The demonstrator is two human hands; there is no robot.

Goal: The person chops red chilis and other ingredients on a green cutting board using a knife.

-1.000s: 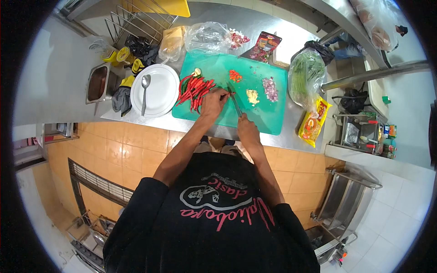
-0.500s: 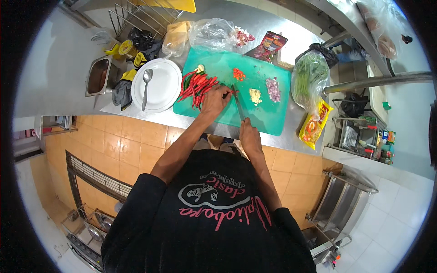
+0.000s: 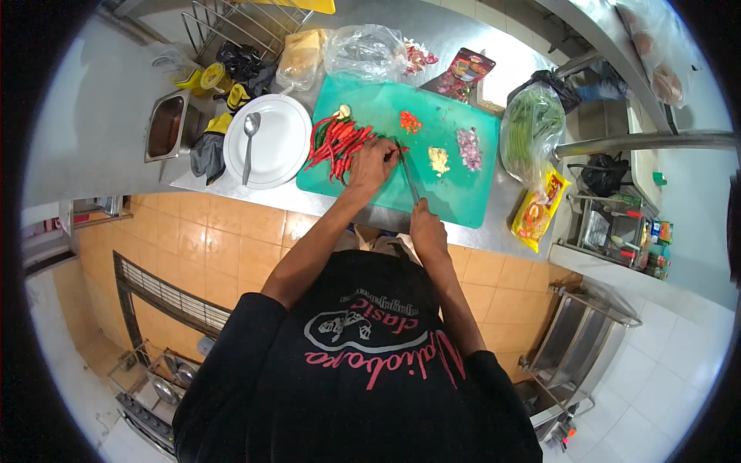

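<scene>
A green cutting board [image 3: 459,204] lies on the steel table in front of me. My left hand [image 3: 373,163] is closed on a red chili, holding it down beside the blade; most of that chili is hidden by the fingers. In my right hand [image 3: 428,229] is the handle of a knife [image 3: 409,176], its blade across the chili's end. Whole red chilies [image 3: 337,149] are heaped at the board's left, with a pale garlic clove [image 3: 343,112] at their top. Sliced red chili [image 3: 410,122], chopped garlic [image 3: 438,160] and diced shallot [image 3: 468,149] sit in separate small piles.
Left of the board stands a white plate [image 3: 269,158] with a spoon [image 3: 248,147]. Plastic bags [image 3: 365,52] and a dark pouch [image 3: 468,71] lie behind it. Bagged green vegetables [image 3: 532,127] and a yellow packet [image 3: 540,210] are at the right, near a metal pole [image 3: 648,143].
The whole view has shifted slightly. My left hand still holds the chili against the board, and the knife stays at its end with only a small movement.
</scene>
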